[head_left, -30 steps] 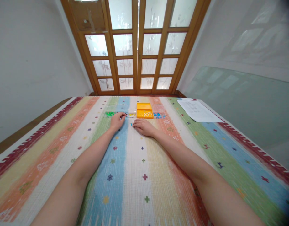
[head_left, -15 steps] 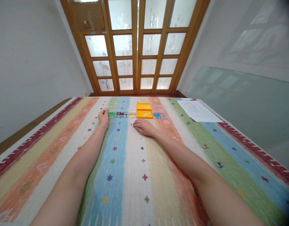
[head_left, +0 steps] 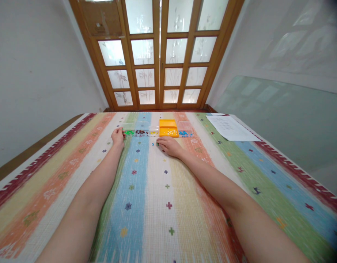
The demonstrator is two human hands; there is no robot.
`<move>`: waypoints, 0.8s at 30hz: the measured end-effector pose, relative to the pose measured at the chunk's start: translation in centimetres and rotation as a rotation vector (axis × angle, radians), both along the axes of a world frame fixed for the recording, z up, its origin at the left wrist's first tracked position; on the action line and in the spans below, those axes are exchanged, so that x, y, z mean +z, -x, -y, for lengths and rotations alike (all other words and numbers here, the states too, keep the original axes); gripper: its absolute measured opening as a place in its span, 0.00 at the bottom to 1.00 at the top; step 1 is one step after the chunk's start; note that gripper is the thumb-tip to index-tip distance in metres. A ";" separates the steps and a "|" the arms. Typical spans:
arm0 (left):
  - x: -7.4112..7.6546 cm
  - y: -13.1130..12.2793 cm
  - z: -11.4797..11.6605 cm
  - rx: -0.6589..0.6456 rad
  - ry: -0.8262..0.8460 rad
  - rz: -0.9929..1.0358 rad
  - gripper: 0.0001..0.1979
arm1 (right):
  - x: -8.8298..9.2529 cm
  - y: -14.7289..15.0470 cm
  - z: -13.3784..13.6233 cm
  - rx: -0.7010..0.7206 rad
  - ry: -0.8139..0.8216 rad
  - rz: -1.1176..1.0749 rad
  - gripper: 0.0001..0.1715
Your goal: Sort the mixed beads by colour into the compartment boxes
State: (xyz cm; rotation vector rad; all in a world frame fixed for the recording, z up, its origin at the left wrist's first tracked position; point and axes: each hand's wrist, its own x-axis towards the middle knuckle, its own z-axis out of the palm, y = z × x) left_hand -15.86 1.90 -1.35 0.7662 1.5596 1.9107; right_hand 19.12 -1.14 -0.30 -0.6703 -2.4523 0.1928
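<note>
My left hand (head_left: 118,136) is closed, fingertips at the left end of a clear box of green pieces (head_left: 129,132). What it pinches, if anything, is too small to make out. My right hand (head_left: 169,146) rests low over the cloth before the yellow box (head_left: 169,131), fingers bent together. By its fingertips shows a small green piece (head_left: 157,144), seemingly pinched. A tiny blue piece (head_left: 152,144) lies on the cloth just left of it. Clear boxes of dark red pieces (head_left: 142,133), yellow pieces (head_left: 153,133) and blue pieces (head_left: 185,134) complete the row.
A striped cloth (head_left: 157,190) covers the table. White printed sheets (head_left: 230,128) lie at the far right. Beyond the table stand wood-framed glass doors (head_left: 160,65). A glass panel (head_left: 278,120) leans at the right wall.
My left hand has shifted slightly left, uncovering more of the green pieces' box. My right hand's fingers have drawn slightly right, and the small green piece now shows at their tips.
</note>
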 end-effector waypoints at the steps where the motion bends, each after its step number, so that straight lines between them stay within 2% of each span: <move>1: -0.1 0.0 0.0 0.000 0.002 0.003 0.17 | -0.1 -0.1 -0.2 -0.029 0.000 -0.024 0.18; 6: -0.2 0.0 0.0 -0.011 0.012 -0.026 0.16 | -0.4 -1.1 -1.6 -0.201 -0.024 -0.180 0.19; 12: -0.6 -0.2 -0.2 -0.042 -0.002 -0.157 0.17 | -0.3 -4.0 -4.0 -0.511 -0.008 -0.441 0.21; 17: -0.8 -0.4 -0.3 -0.065 0.013 -0.256 0.17 | -0.8 -7.3 -6.5 -0.884 0.186 -0.589 0.24; 19: -0.8 -0.4 -0.3 -0.074 0.014 -0.287 0.17 | -1.1 -8.7 -7.4 -0.933 0.256 -0.645 0.23; 24: -1.0 -0.6 -0.2 -0.090 0.027 -0.364 0.18 | -1.7 -10.9 -8.9 -0.915 0.363 -0.909 0.23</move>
